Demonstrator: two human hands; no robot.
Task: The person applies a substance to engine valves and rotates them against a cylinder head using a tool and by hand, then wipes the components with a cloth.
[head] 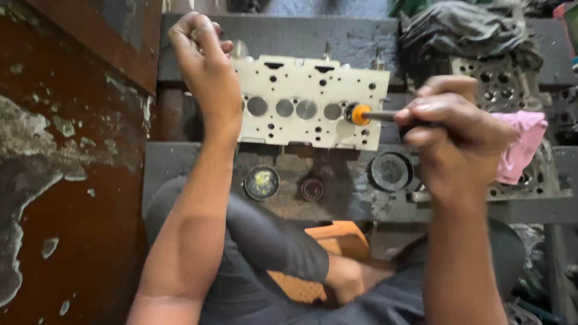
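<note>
A pale metal cylinder head (307, 102) with a row of round ports and many small holes stands on edge on a dark steel bench (198, 162). My left hand (201, 60) grips its upper left corner. My right hand (454, 135) holds a thin metal tool (382, 115) with an orange suction cup (360, 114) at its tip. The cup presses against the rightmost round port of the head.
Two small round tins (262, 183) sit on the bench below the head, and a larger round lid (390, 171) lies to their right. A pink rag (522, 147) drapes over another cylinder head (500, 81) at right. A rusty wall (66, 180) stands at left.
</note>
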